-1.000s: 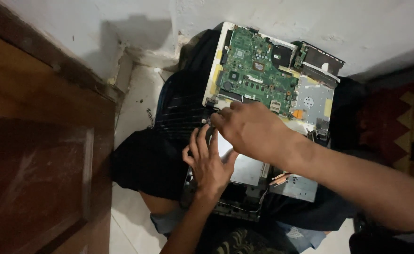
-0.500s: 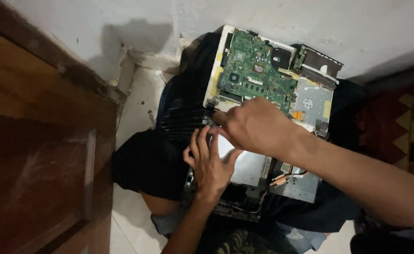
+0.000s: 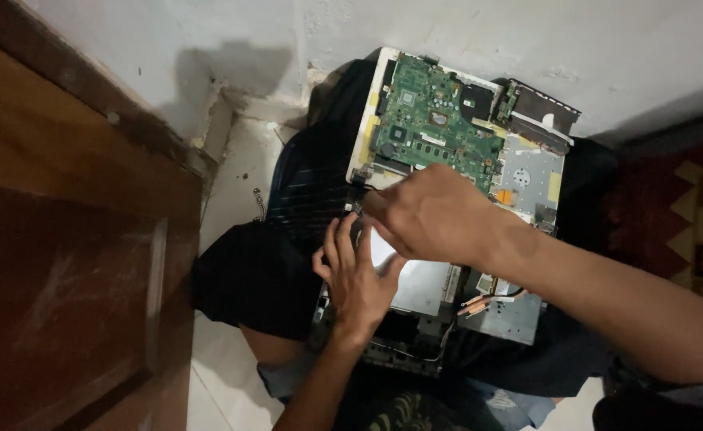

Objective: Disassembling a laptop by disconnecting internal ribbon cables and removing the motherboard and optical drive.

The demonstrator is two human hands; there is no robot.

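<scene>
Head view looks straight down onto an opened laptop chassis point(image 3: 519, 315) resting across the person's lap, and every place below is told from its green motherboard point(image 3: 435, 128). Nearest the camera, on the near side of that board, the left hand point(image 3: 358, 275) lies flat with fingers spread and slightly bent on a silvery metal plate point(image 3: 423, 283); it presses rather than grips, holding nothing that can be seen. Just beyond it, at the board's near left corner, the right hand point(image 3: 431, 214) is curled nearly closed, knuckles up, fingertips pointing toward a small black connector and cable point(image 3: 361, 182) at the chassis edge. The right hand is the nearer of the two to that corner. Whether it pinches the cable or a tool I cannot tell, because its own back hides the fingertips. The chassis runs long from near to far, tilted a little to the right. Farther off, right of the board, sits a dark drive bay point(image 3: 539, 112), then the white wall point(image 3: 208, 32). Dim light blurs the small parts.
</scene>
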